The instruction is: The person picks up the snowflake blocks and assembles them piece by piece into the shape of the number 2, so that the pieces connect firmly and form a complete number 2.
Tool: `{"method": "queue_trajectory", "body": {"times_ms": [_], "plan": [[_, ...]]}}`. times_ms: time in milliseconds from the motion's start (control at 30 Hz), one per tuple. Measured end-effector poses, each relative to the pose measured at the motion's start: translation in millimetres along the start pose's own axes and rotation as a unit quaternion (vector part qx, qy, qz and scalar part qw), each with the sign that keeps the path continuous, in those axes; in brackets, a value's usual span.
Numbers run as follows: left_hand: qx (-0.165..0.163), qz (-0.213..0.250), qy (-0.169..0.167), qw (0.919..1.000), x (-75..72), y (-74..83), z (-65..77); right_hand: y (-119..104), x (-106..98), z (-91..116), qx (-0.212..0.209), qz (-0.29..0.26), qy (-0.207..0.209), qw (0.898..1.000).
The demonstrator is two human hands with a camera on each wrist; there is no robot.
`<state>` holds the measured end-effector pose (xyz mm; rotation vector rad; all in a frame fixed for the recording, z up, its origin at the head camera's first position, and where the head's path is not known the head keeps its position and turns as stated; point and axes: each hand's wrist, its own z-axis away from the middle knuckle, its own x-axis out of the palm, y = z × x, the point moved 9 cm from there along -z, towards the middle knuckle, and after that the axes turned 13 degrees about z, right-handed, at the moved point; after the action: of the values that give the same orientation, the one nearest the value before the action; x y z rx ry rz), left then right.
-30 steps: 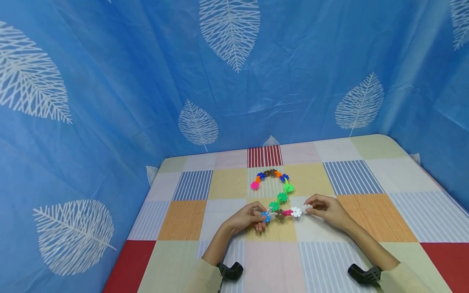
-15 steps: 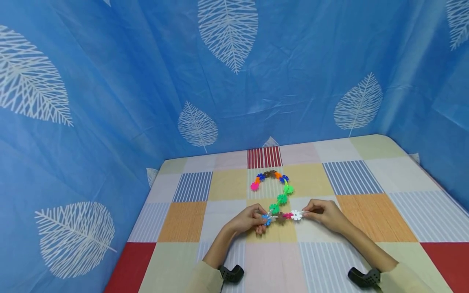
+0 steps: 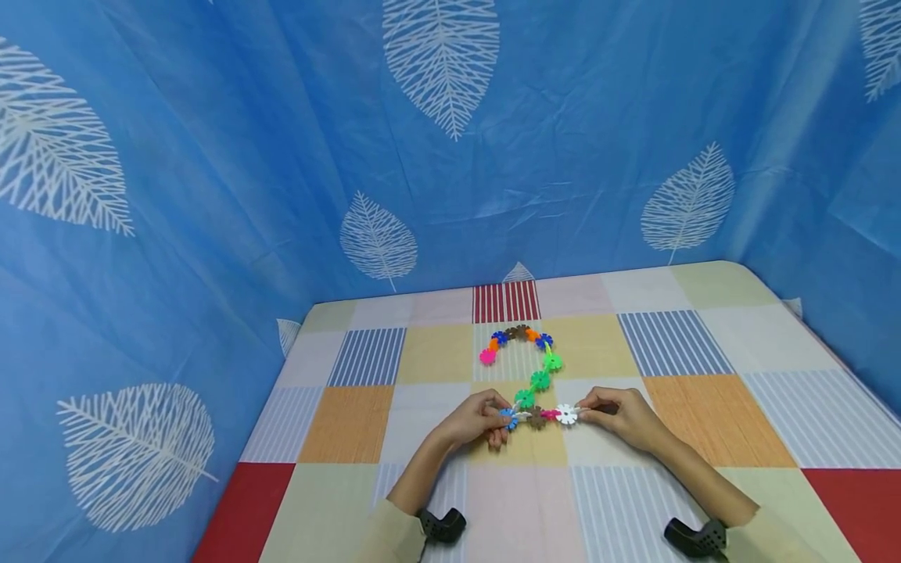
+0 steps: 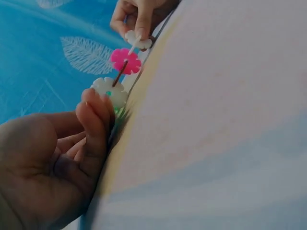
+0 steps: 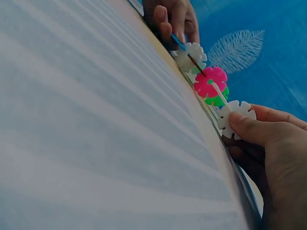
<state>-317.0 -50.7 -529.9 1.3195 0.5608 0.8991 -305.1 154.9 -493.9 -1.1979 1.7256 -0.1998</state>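
Note:
A chain of interlocking flower-shaped plastic discs (image 3: 540,381) lies on the table, curved like a hook at its far part. Its near part is a short row running left to right. My left hand (image 3: 473,422) pinches the light blue disc (image 3: 511,423) at the row's left end. At the other end my right hand (image 3: 628,420) pinches a white disc (image 5: 238,117) between thumb and fingers. Between the hands, a brown disc (image 3: 537,419), a pink disc (image 5: 211,81) and another white disc (image 3: 566,414) are joined on. Green discs (image 3: 524,399) climb away from the row's left part.
The hook's far end is a pink disc (image 3: 488,356), after orange, dark blue and brown ones. A patchwork-patterned cloth (image 3: 517,500) covers the table. Blue curtains with white leaf prints (image 3: 450,203) hang behind it and at both sides.
My right hand has shifted slightly left and nearer, and its white disc has turned edge-on in the head view. My left hand keeps its pinch on the light blue disc, almost unmoved.

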Motion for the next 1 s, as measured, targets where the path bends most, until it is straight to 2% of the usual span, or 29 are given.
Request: {"method": "queue_trajectory", "body": {"times_ms": [100, 233, 333, 400, 500, 733, 900, 1000], "plan": [[0.025, 0.0, 0.049, 0.9985, -6.7, 3.9, -5.3, 1, -3, -1, -0.004, 0.027, 0.014, 1.0], [0.063, -0.018, 0.127, 0.9898, -14.8, 10.8, -13.0, 5, -10, -1, -0.004, 0.089, 0.06, 0.994], [0.073, -0.04, 0.171, 0.9818, -18.1, 12.5, -16.3, 10, -15, -1, 0.009, 0.138, 0.102, 0.985], [0.074, -0.045, 0.186, 0.9787, -18.8, 12.6, -15.9, 12, -17, -1, 0.02, 0.158, 0.119, 0.98], [0.071, -0.04, 0.192, 0.978, -19.2, 12.1, -13.9, 13, -18, -3, 0.039, 0.173, 0.127, 0.976], [0.074, -0.024, 0.173, 0.9818, -17.0, 15.3, -11.0, 12, -19, -6, 0.054, 0.188, 0.122, 0.973], [0.067, -0.025, 0.171, 0.9827, -18.0, 15.6, -9.5, 14, -18, -4, 0.062, 0.184, 0.113, 0.974], [0.049, -0.018, 0.166, 0.9847, -22.7, 12.9, -7.0, 15, -17, -5, 0.058, 0.173, 0.082, 0.98]]}}
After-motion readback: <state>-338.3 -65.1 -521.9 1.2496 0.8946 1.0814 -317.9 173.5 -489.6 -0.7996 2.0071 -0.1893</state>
